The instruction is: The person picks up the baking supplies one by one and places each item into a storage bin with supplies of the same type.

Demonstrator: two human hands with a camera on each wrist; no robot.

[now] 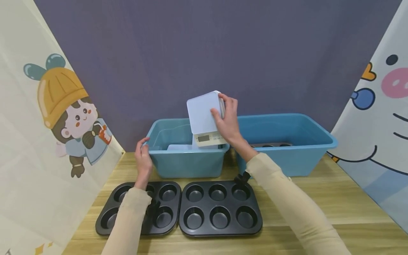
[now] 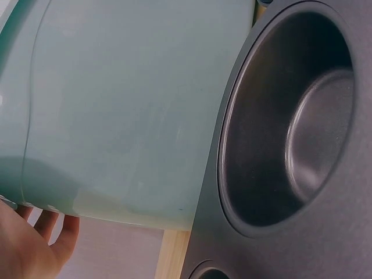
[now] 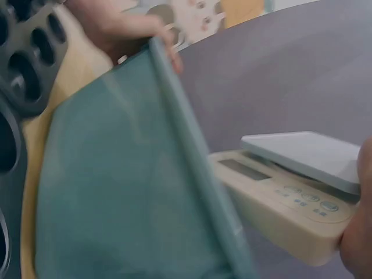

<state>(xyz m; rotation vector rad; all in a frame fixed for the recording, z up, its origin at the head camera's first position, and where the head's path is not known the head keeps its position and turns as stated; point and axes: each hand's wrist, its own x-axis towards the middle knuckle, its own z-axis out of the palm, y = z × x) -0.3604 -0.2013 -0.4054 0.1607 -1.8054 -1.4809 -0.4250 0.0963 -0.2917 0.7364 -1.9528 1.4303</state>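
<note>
My right hand (image 1: 228,120) grips a white kitchen scale (image 1: 204,111) by its side, thumb over the weighing plate. The scale is tilted above the right part of the left light-blue bin (image 1: 188,164); its display and buttons (image 3: 302,200) show in the right wrist view. At that bin's left end, my left hand (image 1: 143,159) holds the rim, fingers bent over the edge. Inside the bin, pale flat things (image 1: 180,147) show near the front wall, partly hidden by it.
A second blue bin (image 1: 287,156) stands to the right, with a dark muffin tin (image 1: 267,145) partly visible inside. In front lie two black muffin tins, one on the left (image 1: 169,212) partly under my left forearm and one in the middle (image 1: 220,202). Behind rises a purple-grey wall (image 1: 204,46).
</note>
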